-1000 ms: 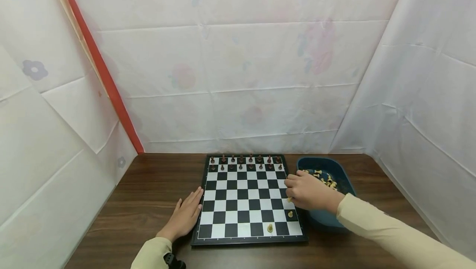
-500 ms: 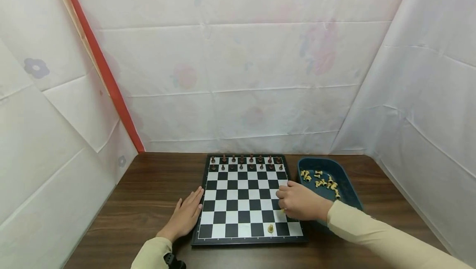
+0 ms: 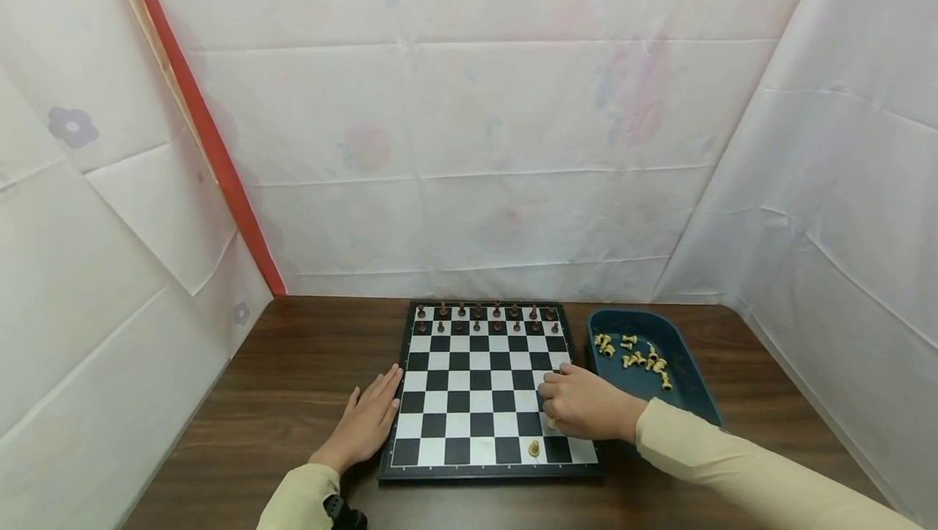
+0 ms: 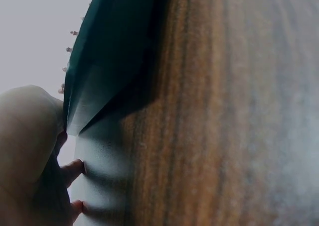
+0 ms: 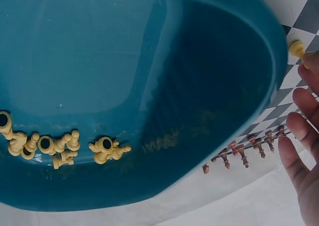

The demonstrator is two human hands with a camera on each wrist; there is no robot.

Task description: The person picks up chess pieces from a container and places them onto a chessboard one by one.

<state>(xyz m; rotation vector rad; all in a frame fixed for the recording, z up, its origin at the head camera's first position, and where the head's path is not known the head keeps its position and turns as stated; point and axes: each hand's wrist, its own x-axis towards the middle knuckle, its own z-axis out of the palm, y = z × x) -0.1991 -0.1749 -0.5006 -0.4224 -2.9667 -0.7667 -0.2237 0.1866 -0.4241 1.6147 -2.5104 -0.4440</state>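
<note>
- From here I see the left hand point(image 3: 364, 420) against the chessboard point(image 3: 479, 382) at its left edge, fingers straight — probably to steady it;
- the right hand point(image 3: 586, 405) pinches a yellow piece point(image 5: 297, 49) in its fingers, over near-right squares;
- the tray point(image 3: 690, 390) sits close, likely shortening reaches.

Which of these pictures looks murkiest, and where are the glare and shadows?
Left wrist is murkiest: the table looks blurred, with pale glare at lower right and dark shadow beside the chessboard; right wrist: the blue tub has a soft sheen, with dark shadow toward its right side; head: brighter, more evenly lit.
</note>
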